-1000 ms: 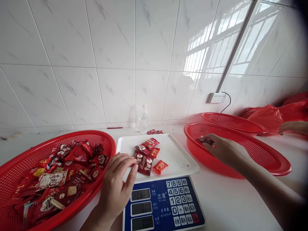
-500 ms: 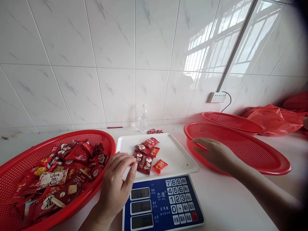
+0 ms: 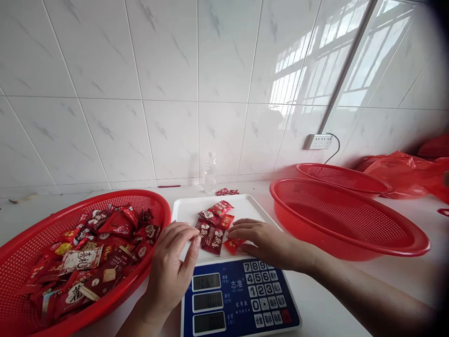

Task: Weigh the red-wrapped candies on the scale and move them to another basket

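On the white scale tray (image 3: 257, 210) lie several wrapped snacks, among them dark red packets (image 3: 213, 239) and a small bright red one (image 3: 232, 245). My left hand (image 3: 175, 264) is at the tray's left edge, thumb and fingertips closed around the edge of a dark red packet. Over the tray's right part, my right hand (image 3: 259, 238) reaches in with spread fingers, nearest to the small red packet and partly covering it. The blue scale panel (image 3: 238, 299) with number keys and displays sits in front of the tray.
A red basket (image 3: 163, 206) full of wrapped snacks is at the left. Two red baskets (image 3: 386, 234) (image 3: 351, 180) stand at the right, with red plastic bags (image 3: 400, 173) behind. A clear bottle (image 3: 210, 173) and small packets (image 3: 224, 192) are near the wall.
My right hand has moved left from the near right basket to above the scale tray and its small red packet. My left hand has stayed nearly in place.
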A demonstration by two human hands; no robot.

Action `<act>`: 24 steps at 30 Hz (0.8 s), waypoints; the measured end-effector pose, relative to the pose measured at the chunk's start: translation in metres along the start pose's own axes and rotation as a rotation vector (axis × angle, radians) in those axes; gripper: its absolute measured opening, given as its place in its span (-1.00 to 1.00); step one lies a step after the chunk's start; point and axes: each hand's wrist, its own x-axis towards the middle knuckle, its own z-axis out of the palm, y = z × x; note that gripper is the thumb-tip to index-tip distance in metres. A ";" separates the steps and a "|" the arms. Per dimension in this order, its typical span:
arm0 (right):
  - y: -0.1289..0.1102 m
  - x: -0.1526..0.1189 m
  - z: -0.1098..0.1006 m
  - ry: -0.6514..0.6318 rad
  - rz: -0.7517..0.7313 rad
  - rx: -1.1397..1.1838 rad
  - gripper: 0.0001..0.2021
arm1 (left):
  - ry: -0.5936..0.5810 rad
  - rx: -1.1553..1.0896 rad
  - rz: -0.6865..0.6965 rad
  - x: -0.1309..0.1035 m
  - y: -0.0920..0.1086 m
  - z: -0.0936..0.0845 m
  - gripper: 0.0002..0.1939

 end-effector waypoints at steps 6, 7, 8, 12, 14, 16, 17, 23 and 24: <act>-0.003 0.002 0.000 -0.002 0.024 -0.018 -0.72 | -0.012 0.007 -0.009 0.001 0.001 0.001 -0.91; -0.003 0.002 0.001 -0.004 0.037 -0.027 -0.72 | -0.014 0.008 -0.010 0.001 0.001 0.001 -0.90; -0.002 0.001 0.001 -0.003 0.053 -0.039 -0.72 | -0.015 0.008 -0.010 0.001 0.001 0.001 -0.90; 0.002 -0.004 0.003 0.041 0.095 -0.077 -0.74 | -0.018 0.007 -0.007 0.001 0.001 0.001 -0.89; 0.005 -0.008 0.002 0.086 0.107 -0.084 -0.75 | -0.013 0.009 -0.005 0.001 0.001 0.000 -0.90; 0.009 -0.014 -0.001 0.137 0.140 -0.100 -0.77 | -0.011 0.009 -0.005 0.000 0.001 -0.001 -0.90; 0.012 -0.017 -0.004 0.163 0.164 -0.113 -0.78 | -0.010 0.009 -0.005 0.000 0.002 -0.001 -0.90; 0.041 -0.043 -0.023 0.302 0.397 -0.263 -0.72 | -0.014 0.009 0.003 0.000 0.001 0.000 -0.90; 0.047 -0.047 -0.026 0.317 0.445 -0.282 -0.70 | -0.013 0.008 0.004 0.000 0.001 0.000 -0.90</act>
